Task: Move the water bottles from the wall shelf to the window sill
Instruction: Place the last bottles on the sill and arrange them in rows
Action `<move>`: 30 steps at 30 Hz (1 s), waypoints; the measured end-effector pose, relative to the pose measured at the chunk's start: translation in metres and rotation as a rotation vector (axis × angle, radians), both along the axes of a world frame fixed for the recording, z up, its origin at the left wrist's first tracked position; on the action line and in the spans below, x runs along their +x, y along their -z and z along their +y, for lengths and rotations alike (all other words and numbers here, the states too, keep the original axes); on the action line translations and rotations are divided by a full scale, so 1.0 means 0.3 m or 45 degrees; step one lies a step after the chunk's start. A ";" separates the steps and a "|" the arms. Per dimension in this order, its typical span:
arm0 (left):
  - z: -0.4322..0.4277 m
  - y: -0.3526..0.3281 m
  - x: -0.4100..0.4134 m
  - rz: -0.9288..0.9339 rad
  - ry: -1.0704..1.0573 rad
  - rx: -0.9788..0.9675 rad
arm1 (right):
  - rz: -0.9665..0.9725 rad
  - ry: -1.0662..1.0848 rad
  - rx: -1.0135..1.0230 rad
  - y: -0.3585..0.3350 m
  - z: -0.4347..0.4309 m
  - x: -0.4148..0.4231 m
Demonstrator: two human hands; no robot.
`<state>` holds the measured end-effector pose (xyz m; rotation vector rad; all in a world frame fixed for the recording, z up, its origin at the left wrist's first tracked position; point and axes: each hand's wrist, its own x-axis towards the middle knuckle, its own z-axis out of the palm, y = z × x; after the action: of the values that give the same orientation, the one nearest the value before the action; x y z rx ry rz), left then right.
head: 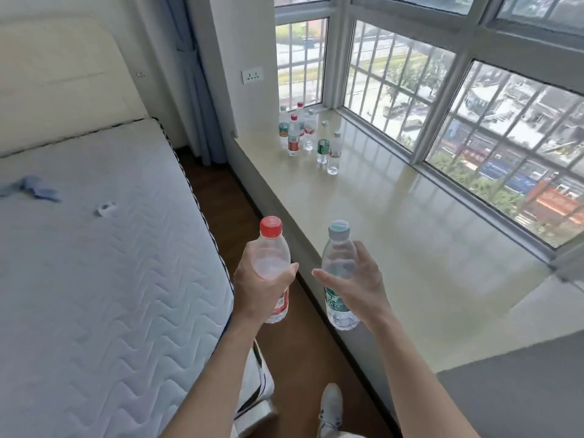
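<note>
In transit, two items: your left hand (264, 284) is wrapped around a red-capped bottle (272, 267), and your right hand (358, 279) is curled around a pale-capped, green-labelled bottle (339, 276); both are upright and carried above the floor strip between the bed (104, 248) and the window sill (395, 222), neither yet set down. Already delivered: a cluster of bottles (308, 134) standing upright at the sill's far end near the corner, roughly seven, exact count uncertain. Wall shelf: out of view, so remaining stock cannot be told. Judged status: well under way, with these two awaiting placement on the free sill surface nearby.
</note>
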<state>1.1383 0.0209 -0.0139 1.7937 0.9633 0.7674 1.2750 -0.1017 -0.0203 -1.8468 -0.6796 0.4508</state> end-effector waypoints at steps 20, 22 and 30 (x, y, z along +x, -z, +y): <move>0.497 0.029 0.406 0.050 -0.515 -0.059 | 0.049 -0.488 0.006 0.051 0.708 0.520; 0.580 0.035 0.427 0.044 -0.524 -0.072 | 0.037 -0.513 0.011 0.056 0.800 0.541; 1.076 0.037 0.500 -0.010 -0.529 -0.069 | 0.025 -0.560 0.030 0.068 1.297 0.625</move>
<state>1.2882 0.3438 -0.0250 1.5592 1.3612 0.9904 1.4624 0.2876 -0.0407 -1.6650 -1.0789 0.7400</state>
